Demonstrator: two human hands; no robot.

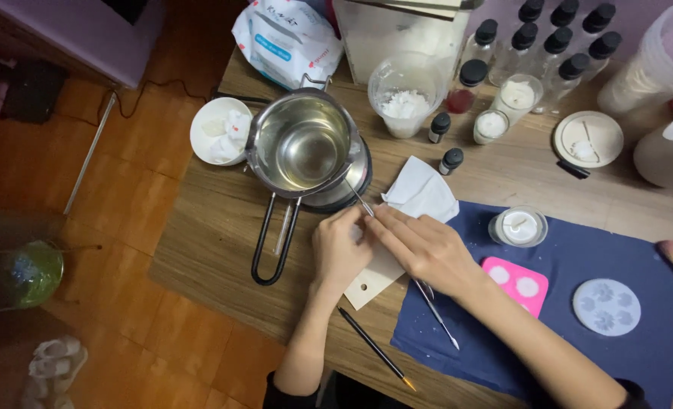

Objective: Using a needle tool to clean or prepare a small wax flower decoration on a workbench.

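**Both hands on a thin metal tool at the pot's rim**

We see a thin metal tool (361, 201) running from the rim of the steel pouring pot (303, 144) down into our two hands. Its tip touches the pot's near edge; its lower part is hidden in the fingers. It looks slim, straight and silvery. Our left hand (339, 250) is curled narrowly around it, and our right hand (427, 250) pinches it from the other side, fingertips meeting the left hand's. A second slender metal pick (439, 316) shows below the right wrist.

Under the hands lies a pale card (370, 282), beside a white folded paper (421, 194). The pot holds clear liquid, and its black loop handle (274, 241) points toward the table's near-left edge.

The wooden table (215, 242) ends just left of the pot, with open floor beyond. To the right, a dark blue mat (579, 257) carries a glass candle (518, 226), a pink mould (517, 282) and a round pale mould (607, 306). A thin paintbrush (374, 348) lies near the front edge. Bottles (556, 45) crowd the far side.
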